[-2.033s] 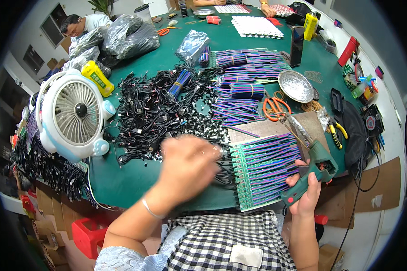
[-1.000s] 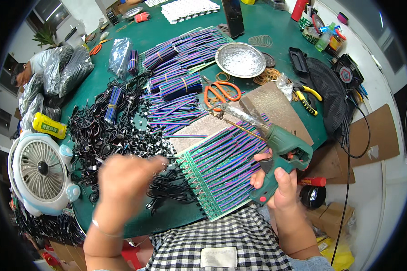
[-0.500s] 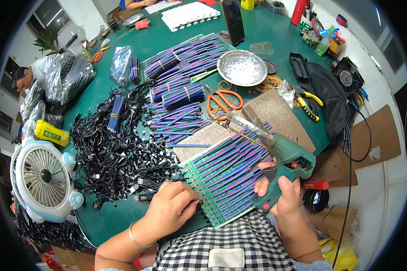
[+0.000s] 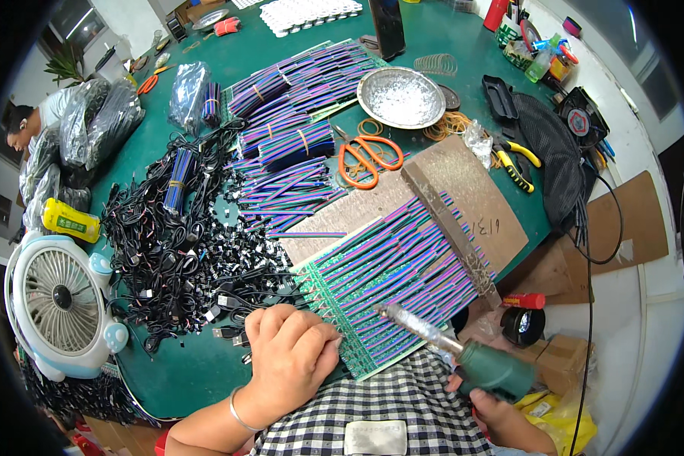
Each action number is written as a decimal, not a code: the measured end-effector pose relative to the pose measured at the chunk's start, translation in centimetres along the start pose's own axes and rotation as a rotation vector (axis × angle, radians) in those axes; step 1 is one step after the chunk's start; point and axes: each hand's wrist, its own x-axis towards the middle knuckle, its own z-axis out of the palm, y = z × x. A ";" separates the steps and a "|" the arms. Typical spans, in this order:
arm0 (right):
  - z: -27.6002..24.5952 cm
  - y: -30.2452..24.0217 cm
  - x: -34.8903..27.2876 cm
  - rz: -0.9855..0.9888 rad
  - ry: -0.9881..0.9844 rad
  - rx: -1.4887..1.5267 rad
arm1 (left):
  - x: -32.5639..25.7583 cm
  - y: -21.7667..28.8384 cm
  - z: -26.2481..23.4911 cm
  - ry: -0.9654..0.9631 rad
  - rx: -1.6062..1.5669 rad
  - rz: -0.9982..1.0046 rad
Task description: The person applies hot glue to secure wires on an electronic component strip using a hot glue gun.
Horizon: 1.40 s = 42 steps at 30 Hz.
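Note:
A green circuit board panel (image 4: 328,308) lies tilted at the table's near edge. Rows of multicoloured ribbon wires (image 4: 391,262) run across it toward the upper right. My left hand (image 4: 290,357) is closed at the panel's left edge, fingers curled down; whatever they pinch is hidden. In my right hand (image 4: 485,406) is a green soldering gun (image 4: 498,371), held low at the right over my lap. Its silvery barrel points up-left above the near wires. A long flat bar (image 4: 452,239) lies across the wires' far ends, on a brown board (image 4: 494,194).
Black cables with connectors (image 4: 182,258) are heaped at the left beside a white fan (image 4: 61,296). Bundled ribbon wires (image 4: 296,144), orange scissors (image 4: 368,161), a metal bowl (image 4: 401,97) and yellow-black pliers (image 4: 517,166) lie beyond. Another person (image 4: 34,125) sits at the far left.
My right hand has brought the soldering gun down and toward me, off the far wires, uncovering the bar. My left hand stays closed at the panel's edge. The whole view has shifted slightly.

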 end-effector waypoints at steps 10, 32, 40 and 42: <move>-0.6 0.5 -1.0 0.040 -0.107 -0.390 | -0.6 0.7 1.2 -0.038 0.092 -0.099; -0.4 1.5 -0.4 -0.059 -0.075 -0.338 | -1.7 -0.6 0.9 -0.027 0.045 0.112; -0.3 1.5 -0.4 -0.007 -0.067 -0.362 | -1.6 -0.8 1.0 -0.013 0.028 0.114; -0.1 1.6 -0.6 0.025 -0.039 -0.323 | -1.6 -0.8 1.1 -0.009 0.020 0.118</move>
